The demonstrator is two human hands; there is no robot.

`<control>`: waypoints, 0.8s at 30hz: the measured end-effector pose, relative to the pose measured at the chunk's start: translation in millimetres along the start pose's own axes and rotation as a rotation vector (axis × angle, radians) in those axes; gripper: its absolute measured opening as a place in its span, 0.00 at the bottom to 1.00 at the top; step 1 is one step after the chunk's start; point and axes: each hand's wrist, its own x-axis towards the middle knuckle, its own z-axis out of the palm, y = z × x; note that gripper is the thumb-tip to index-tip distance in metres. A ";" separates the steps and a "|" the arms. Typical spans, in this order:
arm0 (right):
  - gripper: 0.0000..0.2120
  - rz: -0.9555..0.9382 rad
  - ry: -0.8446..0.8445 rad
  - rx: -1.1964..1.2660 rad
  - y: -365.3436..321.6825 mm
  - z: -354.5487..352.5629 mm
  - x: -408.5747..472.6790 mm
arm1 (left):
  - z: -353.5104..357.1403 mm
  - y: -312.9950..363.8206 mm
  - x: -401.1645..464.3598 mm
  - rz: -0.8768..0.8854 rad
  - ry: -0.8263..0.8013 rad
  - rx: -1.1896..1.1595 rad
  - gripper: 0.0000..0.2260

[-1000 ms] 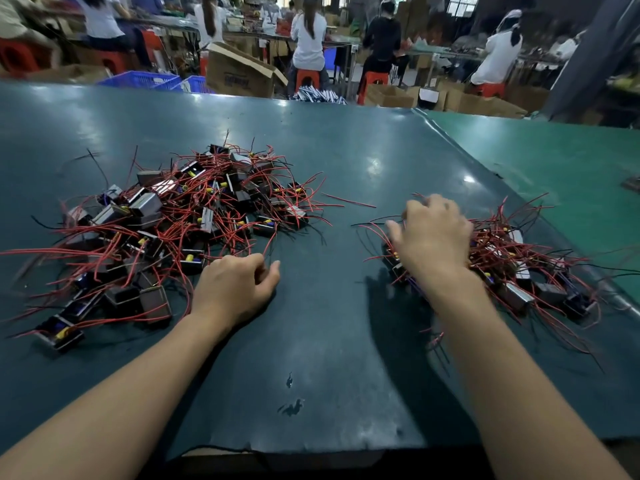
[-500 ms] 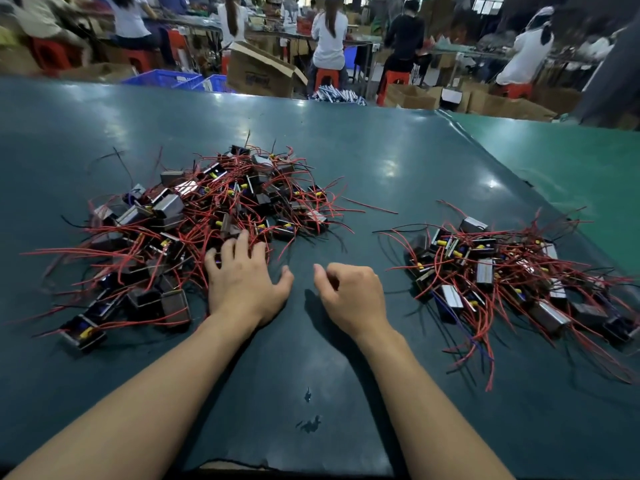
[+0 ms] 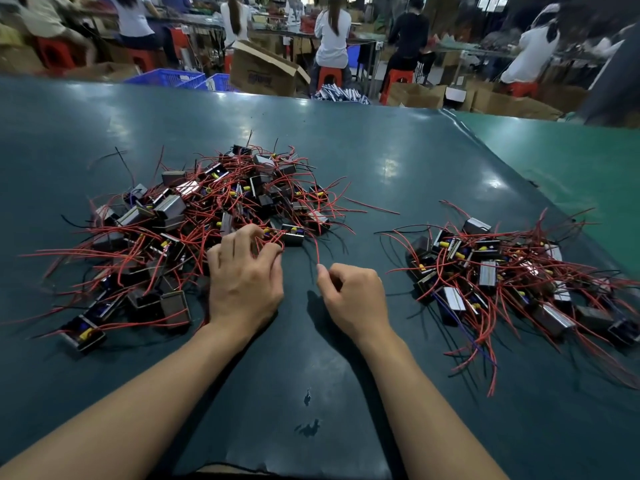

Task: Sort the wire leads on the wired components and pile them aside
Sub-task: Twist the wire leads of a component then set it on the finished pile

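**Head view: both hands at the near edge of the big tangle**

Head camera looks down two bare forearms onto a dark green table mat (image 3: 311,358), taken here as the landmark. Nearest on the mat's middle, the right hand (image 3: 353,299) has its fingers curled in, thumb and forefinger pinching the free end of a single red lead (image 3: 317,249) that runs up toward the larger pile. Just to the left of it, the left hand (image 3: 244,282) lies palm down with its fingertips (image 3: 254,233) bent into the near edge of that pile, hooked among red wires; whether it grips one component cannot be told.

The larger pile of wired components (image 3: 194,220) covers the mat's left-centre: small metal-framed blocks with yellow tips, red leads sticking out every way, a few black ones among them. The smaller pile (image 3: 502,278) sits on the mat's right side, well apart from the first, one blue wire trailing from its near edge.

Beyond the mat's far edge stand an open cardboard box (image 3: 263,71), blue crates (image 3: 169,77) and red stools (image 3: 329,79), with seated workers (image 3: 332,32) facing away at benches.
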 end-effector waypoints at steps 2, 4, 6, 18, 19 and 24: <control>0.20 0.047 0.006 -0.017 1.3 2.4 2.0 | -3.4 2.2 -0.6 0.055 0.022 -0.081 0.08; 0.14 0.131 -0.025 -0.012 0.2 3.8 5.7 | -7.0 4.3 -0.6 0.127 0.001 -0.198 0.09; 0.18 0.179 -0.085 -0.021 -1.3 3.1 9.2 | -9.7 3.9 -1.8 0.200 -0.046 -0.337 0.10; 0.09 -0.008 -0.099 -0.028 -1.2 5.0 8.3 | -12.8 1.7 -3.5 0.234 -0.136 -0.432 0.15; 0.08 0.057 -0.060 0.078 0.6 5.0 10.0 | -14.0 2.4 -3.1 0.177 -0.121 -0.413 0.17; 0.06 0.280 0.080 0.478 3.8 -3.9 9.6 | -7.3 3.9 -0.7 0.020 -0.075 -0.134 0.11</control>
